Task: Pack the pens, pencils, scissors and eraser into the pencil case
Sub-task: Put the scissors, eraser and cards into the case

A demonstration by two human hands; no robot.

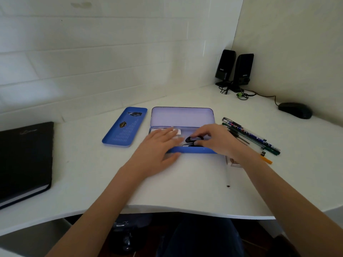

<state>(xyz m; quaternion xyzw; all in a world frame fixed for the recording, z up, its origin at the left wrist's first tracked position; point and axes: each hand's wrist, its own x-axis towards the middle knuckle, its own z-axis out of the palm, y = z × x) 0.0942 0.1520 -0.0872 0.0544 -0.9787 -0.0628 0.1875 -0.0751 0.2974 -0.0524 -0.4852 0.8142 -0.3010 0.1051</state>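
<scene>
An open blue pencil case (pixel 182 117) lies mid-desk with its lid raised. My left hand (pixel 159 143) rests flat over the case's left part, fingers spread. My right hand (pixel 215 138) grips the black handles of the scissors (pixel 194 140), which lie inside the case. A white item (pixel 177 131), maybe the eraser, shows inside the case past my left fingertips. Several pens and pencils (pixel 250 136) lie on the desk to the right of the case. A white pencil (pixel 228 175) and a small box (pixel 233 162) lie near my right wrist.
A blue inner tray (pixel 124 127) lies left of the case. A black notebook (pixel 24 158) sits at the far left. Two black speakers (pixel 234 70) with cables stand in the back corner, and a black mouse (pixel 295 110) lies at the right. The desk edge (pixel 167 208) curves close to me.
</scene>
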